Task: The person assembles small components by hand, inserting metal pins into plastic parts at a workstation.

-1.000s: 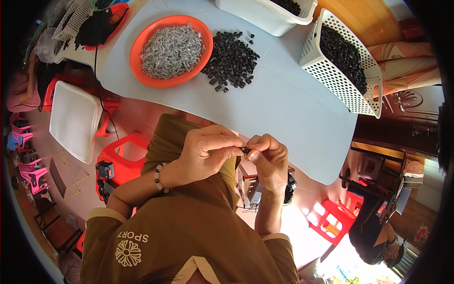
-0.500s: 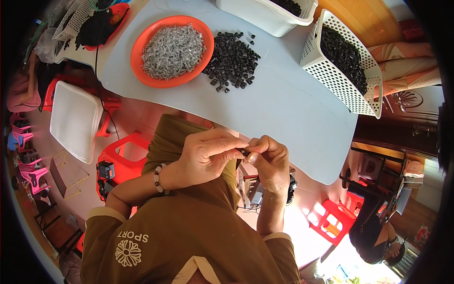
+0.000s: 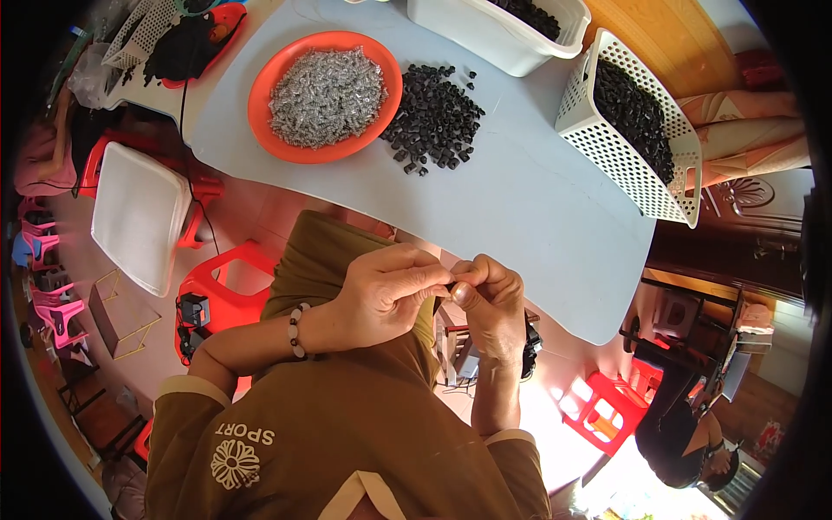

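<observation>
My left hand (image 3: 386, 295) and right hand (image 3: 492, 308) pinch narrowly on one black part (image 3: 451, 286), near side of the table (image 3: 537, 217).

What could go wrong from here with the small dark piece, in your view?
The small dark piece is pinched between the fingers of the left hand and right hand, seemingly short of the table, so it might slip and drop. The loose black pieces lie beside the orange-red plate; a bump could scatter them.
</observation>
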A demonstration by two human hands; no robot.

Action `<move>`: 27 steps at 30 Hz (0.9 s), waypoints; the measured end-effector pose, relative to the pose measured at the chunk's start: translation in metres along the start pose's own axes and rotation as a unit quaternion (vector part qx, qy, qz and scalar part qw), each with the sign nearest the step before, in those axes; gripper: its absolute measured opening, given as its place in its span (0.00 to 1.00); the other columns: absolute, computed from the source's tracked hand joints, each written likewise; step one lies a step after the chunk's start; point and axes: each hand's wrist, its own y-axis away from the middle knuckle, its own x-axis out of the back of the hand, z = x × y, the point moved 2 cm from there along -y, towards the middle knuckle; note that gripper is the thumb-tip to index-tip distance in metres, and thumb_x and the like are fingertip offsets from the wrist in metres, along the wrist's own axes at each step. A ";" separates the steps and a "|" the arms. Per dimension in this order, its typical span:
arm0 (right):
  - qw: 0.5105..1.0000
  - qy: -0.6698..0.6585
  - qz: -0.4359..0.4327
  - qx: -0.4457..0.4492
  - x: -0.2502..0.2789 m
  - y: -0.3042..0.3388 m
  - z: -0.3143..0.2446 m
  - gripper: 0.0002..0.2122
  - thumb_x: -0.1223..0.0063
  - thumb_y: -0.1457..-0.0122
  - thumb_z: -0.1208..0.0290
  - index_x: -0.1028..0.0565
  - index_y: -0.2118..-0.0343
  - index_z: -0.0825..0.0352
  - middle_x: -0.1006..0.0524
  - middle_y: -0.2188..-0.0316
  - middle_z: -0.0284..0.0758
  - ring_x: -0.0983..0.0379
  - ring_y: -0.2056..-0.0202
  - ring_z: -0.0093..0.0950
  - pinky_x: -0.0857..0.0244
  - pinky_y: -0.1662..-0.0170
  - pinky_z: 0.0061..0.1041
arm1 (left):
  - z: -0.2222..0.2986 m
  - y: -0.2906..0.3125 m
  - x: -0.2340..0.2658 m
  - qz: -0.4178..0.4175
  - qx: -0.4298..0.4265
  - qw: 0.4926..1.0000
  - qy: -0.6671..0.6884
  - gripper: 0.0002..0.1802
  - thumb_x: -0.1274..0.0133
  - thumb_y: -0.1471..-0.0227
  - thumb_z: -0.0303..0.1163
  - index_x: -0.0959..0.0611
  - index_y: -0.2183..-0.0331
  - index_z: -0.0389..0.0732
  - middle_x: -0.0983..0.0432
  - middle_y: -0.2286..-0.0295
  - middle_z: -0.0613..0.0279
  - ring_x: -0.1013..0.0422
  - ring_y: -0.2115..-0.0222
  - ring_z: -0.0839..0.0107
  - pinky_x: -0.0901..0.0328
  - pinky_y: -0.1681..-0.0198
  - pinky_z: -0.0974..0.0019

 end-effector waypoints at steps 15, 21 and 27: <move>0.968 -0.220 -0.083 -0.082 0.003 -0.010 0.024 0.18 0.34 0.47 0.67 0.27 0.60 0.74 0.23 0.67 0.37 0.24 0.71 0.25 0.27 0.64 0.20 | -0.003 -0.001 0.005 0.005 0.042 0.993 0.114 0.14 0.47 0.51 0.10 0.16 0.62 0.34 0.25 0.68 0.60 0.24 0.71 0.73 0.26 0.69 0.74; 0.973 -0.181 -0.098 -0.106 0.004 -0.006 0.021 0.21 0.36 0.46 0.65 0.26 0.55 0.75 0.22 0.65 0.36 0.25 0.69 0.24 0.28 0.63 0.21 | -0.003 0.003 0.006 0.004 0.003 0.999 0.035 0.16 0.44 0.55 0.11 0.16 0.62 0.37 0.26 0.68 0.60 0.26 0.71 0.69 0.30 0.71 0.70; 0.980 -0.150 -0.088 -0.097 0.012 -0.001 0.025 0.19 0.37 0.45 0.63 0.24 0.57 0.74 0.21 0.62 0.37 0.26 0.64 0.27 0.32 0.61 0.27 | 0.004 0.003 0.010 -0.016 -0.001 0.999 -0.032 0.16 0.39 0.55 0.16 0.15 0.61 0.38 0.29 0.68 0.61 0.27 0.71 0.72 0.30 0.72 0.71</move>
